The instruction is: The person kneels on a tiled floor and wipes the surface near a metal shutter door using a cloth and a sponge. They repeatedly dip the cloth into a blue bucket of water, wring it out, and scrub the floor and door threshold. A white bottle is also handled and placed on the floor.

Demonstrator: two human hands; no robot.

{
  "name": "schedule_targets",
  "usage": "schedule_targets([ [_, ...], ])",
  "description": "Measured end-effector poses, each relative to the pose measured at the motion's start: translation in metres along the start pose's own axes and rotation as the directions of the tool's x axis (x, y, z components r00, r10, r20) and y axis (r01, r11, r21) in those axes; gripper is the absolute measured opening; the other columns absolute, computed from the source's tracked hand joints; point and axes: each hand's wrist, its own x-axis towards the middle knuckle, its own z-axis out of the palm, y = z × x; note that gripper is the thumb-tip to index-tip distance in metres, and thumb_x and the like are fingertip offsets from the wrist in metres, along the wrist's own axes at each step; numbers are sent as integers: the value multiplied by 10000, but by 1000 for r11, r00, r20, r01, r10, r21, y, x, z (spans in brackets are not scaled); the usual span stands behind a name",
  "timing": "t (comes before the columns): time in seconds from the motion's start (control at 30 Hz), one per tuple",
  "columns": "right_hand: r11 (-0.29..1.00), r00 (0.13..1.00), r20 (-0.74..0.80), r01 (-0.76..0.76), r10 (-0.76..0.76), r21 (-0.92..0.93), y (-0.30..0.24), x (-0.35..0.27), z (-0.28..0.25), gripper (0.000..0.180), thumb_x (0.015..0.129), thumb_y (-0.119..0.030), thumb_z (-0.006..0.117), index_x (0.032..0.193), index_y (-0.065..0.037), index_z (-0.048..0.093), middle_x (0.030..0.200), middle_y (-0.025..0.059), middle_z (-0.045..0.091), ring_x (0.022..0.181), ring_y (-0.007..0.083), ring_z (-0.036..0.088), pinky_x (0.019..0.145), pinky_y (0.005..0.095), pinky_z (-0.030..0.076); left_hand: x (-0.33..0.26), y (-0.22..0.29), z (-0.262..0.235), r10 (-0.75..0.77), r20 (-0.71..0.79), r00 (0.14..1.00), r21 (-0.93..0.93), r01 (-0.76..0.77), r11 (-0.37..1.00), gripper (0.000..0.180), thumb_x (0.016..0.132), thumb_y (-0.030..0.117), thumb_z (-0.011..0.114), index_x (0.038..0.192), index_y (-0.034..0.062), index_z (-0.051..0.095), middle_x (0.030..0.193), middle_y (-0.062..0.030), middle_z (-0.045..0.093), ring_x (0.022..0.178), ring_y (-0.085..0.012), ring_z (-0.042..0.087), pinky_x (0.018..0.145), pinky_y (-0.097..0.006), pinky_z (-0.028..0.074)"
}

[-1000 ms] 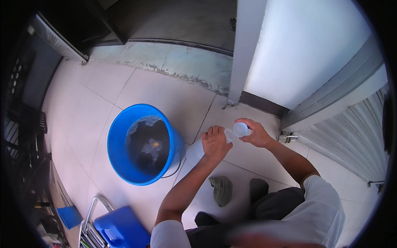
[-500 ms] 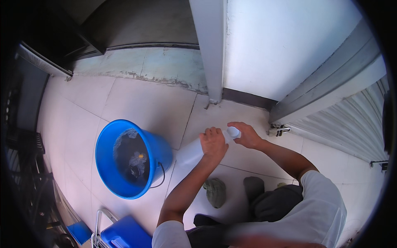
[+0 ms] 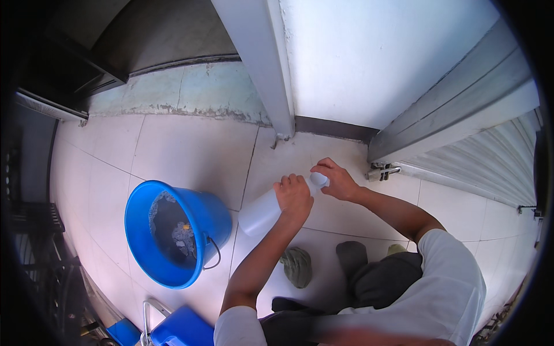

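I hold a white translucent plastic bottle tilted, its base pointing down-left toward a blue bucket. My left hand is wrapped around the bottle's upper body. My right hand grips the white cap at the bottle's neck. The bucket stands on the tiled floor to the left, with dirty water and bits of debris inside.
A grey-green slipper and dark trousers show below my arms. A white door frame post and wall rise ahead, a metal shutter with a padlock at right. A blue box lies at the lower left.
The view has shifted, so the bucket now lies further left and lower. Both hands stay on the bottle and cap, which sit nearer the middle of the picture.
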Motion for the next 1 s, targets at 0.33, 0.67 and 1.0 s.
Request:
schedule_targets([
  [0.33,987,994,12,109,-109,-121,6,2,1,545,540,27,690,1068,-39,574,1037,102,543,969,301,483,860,364,425,5,4,12,28,-63,998,0,-28,1000,314,572,224,743,809,84,592,840,-53,579,875,-216,535,749,-373,340],
  [0.67,990,996,51,78,-72,-117,9,1,3,541,525,19,715,1047,-30,585,1014,99,555,945,293,497,845,362,438,6,7,19,51,-74,996,23,-49,999,296,569,217,735,797,88,597,830,-57,586,859,-217,538,744,-368,344],
  [1.0,995,1000,-21,-6,3,-104,7,2,-4,522,575,-31,722,1077,-57,581,1023,98,564,965,297,512,848,366,449,-1,-4,-2,1,-58,998,-8,-1,1000,332,622,266,733,869,90,598,894,-51,591,937,-208,530,760,-359,347],
])
